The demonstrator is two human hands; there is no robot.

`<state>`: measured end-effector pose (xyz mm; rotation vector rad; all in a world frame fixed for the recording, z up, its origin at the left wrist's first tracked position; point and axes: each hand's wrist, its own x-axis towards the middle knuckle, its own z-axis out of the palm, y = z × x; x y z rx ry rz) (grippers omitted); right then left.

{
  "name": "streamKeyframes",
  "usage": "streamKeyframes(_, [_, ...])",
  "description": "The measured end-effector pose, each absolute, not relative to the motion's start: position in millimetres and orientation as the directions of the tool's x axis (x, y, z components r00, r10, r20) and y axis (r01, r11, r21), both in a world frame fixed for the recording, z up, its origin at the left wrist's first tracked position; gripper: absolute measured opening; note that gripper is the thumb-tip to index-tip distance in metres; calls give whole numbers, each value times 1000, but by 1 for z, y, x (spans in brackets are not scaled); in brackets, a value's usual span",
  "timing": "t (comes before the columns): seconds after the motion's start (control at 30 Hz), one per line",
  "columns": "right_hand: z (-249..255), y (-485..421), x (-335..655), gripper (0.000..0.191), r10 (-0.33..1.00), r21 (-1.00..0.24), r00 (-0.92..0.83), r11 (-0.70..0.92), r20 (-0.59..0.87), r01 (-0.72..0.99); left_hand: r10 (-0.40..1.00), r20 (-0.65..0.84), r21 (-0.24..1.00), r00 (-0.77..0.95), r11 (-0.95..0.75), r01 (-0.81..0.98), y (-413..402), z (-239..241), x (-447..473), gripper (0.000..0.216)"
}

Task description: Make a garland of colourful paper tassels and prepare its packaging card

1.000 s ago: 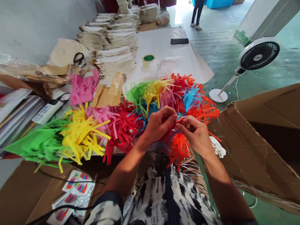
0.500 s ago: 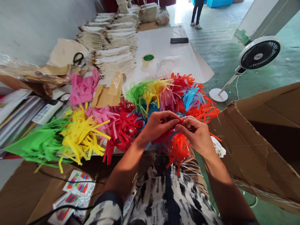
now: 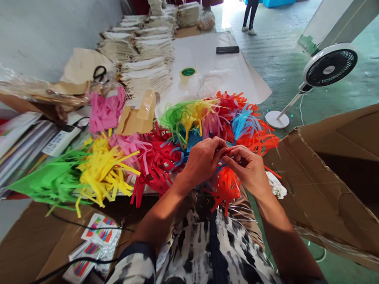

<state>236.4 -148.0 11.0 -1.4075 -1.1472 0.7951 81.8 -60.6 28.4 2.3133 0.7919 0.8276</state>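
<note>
My left hand (image 3: 203, 160) and my right hand (image 3: 247, 169) meet at the table's near edge, fingers pinched together on a bundle of red and orange fringed paper strips (image 3: 226, 186) that hangs down between them. Just behind the hands lies a heap of fringed paper (image 3: 207, 116) in green, yellow, pink, blue and orange. To the left lie more fringed strips: red (image 3: 153, 164), yellow (image 3: 103, 174) and green (image 3: 51, 182).
Stacks of cream paper bags (image 3: 146, 56), scissors (image 3: 99, 73), a tape roll (image 3: 187, 75) and a black phone (image 3: 227, 50) sit farther back. A standing fan (image 3: 326, 69) and a large cardboard sheet (image 3: 340, 174) are at right. Another person's legs (image 3: 250, 9) show far off.
My hands have drawn slightly closer together on the red strips and shifted a little; the piles on the table have not moved.
</note>
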Motion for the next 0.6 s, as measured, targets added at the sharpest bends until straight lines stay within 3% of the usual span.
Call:
streamKeyframes(0.17, [12, -151, 235, 29, 950, -996, 311, -18, 10, 88, 649, 437, 501, 622, -751, 431, -65, 29, 84, 21])
streamKeyframes(0.4, [6, -151, 232, 16, 935, -992, 339, 66, 100, 110, 583, 523, 428, 621, -810, 400, -69, 26, 88, 16])
streamKeyframes(0.53, [7, -152, 234, 11, 919, -993, 380, 82, 107, 81, 640, 463, 581, 613, -741, 336, -69, 28, 87, 22])
streamKeyframes(0.6, [6, -151, 237, 11, 891, -987, 424, 137, 161, 86, 650, 394, 670, 650, -687, 280, -68, 28, 85, 35])
